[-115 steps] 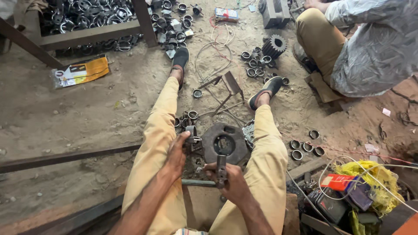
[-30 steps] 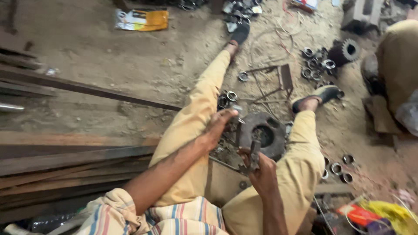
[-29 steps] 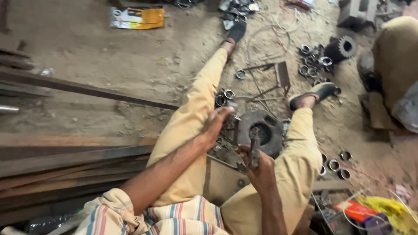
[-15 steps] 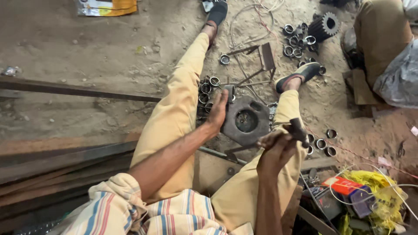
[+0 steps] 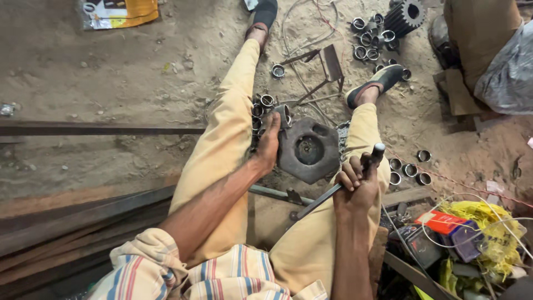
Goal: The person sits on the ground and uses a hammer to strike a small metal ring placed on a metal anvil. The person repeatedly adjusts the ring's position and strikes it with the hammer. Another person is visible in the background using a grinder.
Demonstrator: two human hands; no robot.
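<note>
Packages around me on the dirt floor

Far ahead to my left, near the top edge, lies a flat yellow packet [image 5: 117, 12] inside a clear plastic wrap, rectangular, with a white and dark printed patch at its left end. By my right hip, in the heap of clutter, sits a small red and orange carton [image 5: 442, 221], oblong, with a pale label strip on top; it touches a crumpled yellow plastic bag [image 5: 491, 233] just to its right. A dark blue-purple little box [image 5: 467, 247] rests below the carton, against the same bag. Thin wires cross over all three. I see no screens or signs.
</note>
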